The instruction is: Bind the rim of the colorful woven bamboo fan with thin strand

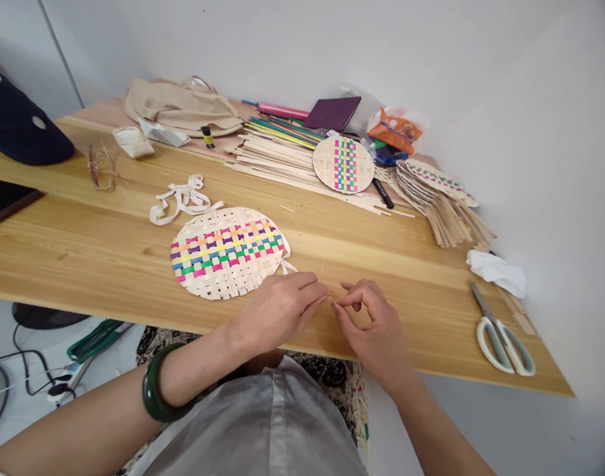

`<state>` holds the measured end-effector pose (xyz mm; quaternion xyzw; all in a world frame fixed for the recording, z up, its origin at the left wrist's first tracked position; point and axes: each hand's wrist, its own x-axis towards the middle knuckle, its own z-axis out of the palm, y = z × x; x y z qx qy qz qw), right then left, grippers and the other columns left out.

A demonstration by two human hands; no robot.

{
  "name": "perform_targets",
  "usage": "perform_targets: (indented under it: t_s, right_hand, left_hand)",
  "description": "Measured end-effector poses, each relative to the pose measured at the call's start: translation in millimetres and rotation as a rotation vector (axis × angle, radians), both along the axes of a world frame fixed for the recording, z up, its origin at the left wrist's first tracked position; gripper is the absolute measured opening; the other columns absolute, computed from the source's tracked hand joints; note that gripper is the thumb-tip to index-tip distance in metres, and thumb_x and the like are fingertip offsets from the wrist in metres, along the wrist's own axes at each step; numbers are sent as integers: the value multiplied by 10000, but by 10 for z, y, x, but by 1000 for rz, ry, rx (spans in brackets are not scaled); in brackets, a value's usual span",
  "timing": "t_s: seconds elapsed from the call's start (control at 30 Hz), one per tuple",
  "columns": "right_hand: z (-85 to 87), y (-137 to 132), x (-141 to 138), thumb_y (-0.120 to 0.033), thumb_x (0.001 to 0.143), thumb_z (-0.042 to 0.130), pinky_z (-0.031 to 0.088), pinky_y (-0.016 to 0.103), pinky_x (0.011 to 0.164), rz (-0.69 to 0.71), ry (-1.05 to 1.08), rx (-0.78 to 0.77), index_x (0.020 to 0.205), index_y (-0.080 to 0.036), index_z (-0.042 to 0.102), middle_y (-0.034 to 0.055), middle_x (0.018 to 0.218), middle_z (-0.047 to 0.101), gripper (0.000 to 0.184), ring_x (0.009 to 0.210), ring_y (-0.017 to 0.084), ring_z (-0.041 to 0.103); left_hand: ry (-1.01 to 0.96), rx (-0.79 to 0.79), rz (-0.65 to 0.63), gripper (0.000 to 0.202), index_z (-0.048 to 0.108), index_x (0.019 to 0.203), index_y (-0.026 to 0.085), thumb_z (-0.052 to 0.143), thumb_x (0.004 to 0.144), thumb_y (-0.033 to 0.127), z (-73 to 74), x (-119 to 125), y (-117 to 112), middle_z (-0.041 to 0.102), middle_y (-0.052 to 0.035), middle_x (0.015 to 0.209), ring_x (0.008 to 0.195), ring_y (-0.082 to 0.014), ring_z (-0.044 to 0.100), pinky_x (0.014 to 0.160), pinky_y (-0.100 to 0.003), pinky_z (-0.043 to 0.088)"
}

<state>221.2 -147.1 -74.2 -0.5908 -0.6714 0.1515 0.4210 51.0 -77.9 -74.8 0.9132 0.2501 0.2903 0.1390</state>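
Bench (88, 264) is running along a plain white wall (292, 46), its light yellow-brown wood-grain top showing a few darker knots. Wall is carrying on down the right end, shading greyer toward the far right. Thin dark seam (60, 51) is slanting down the wall at upper left. Pale floor (108, 378) is showing below the front edge, lower left. Light is falling soft, leaving a faint sheen mid-bench.

On the desk (431, 297), a mat (227, 251) lies before the strips (272, 158), with phone (7, 201) and glasses (101, 172) to its left and scissors (500, 340) to its right; the cap (22, 122) sits behind the phone
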Motion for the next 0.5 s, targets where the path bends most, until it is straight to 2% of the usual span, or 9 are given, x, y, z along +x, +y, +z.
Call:
perform_targets:
  t_s: [0.13,0.5]
  right_hand:
    - [13,-25,5,-143,845,580,482,355,823,-1,41,-44,747,-224,484,-4,735,486,159,912,199,581]
    - [10,-43,4,-170,839,579,471,364,879,-12,106,-106,749,-226,493,-1,751,494,138,917,192,579]
  left_hand:
    - [-2,1,-1,279,670,888,149,416,962,234,-1,-10,-5,633,-33,764,673,-147,572,570,-257,416]
    - [-10,-2,-15,286,680,903,138,419,963,238,5,-7,-12,640,-43,776,687,-153,589,575,-260,438]
